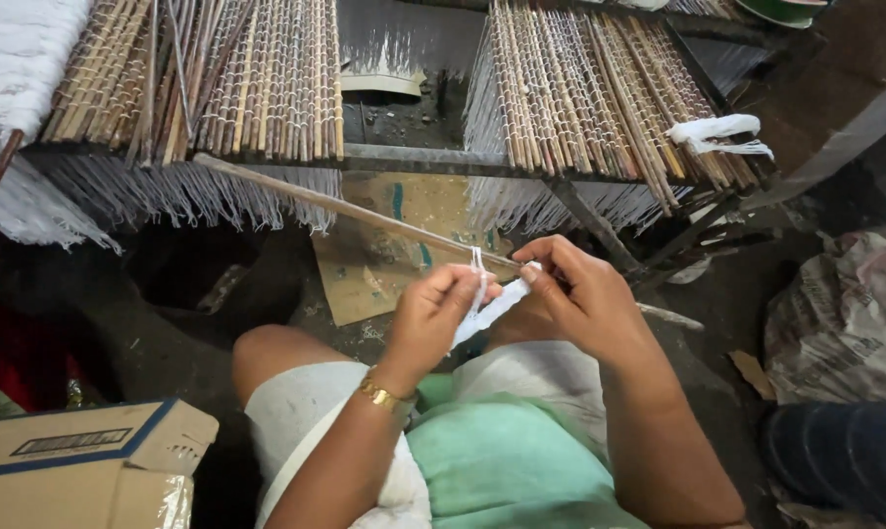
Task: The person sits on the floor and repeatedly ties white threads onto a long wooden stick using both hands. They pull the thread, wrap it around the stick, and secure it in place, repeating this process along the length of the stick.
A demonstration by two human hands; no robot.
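Note:
My left hand [431,315] and my right hand [582,292] meet above my lap and both pinch a white cotton wick strip [490,306]. A loop of the white thread stands up between my fingers. A long thin bamboo stick [345,209] slants from the upper left down to my hands, and its near end sits under my right fingers. A gold bracelet [382,395] circles my left wrist. My knees are bare, and a green cloth [502,460] lies over my lap.
Two racks of bamboo sticks hung with white wicks stand ahead, the left rack [218,88] and the right rack [600,98]. A cardboard box [85,460] sits at the lower left. A crumpled sack [840,323] lies at the right. Flat cardboard [374,264] covers the floor.

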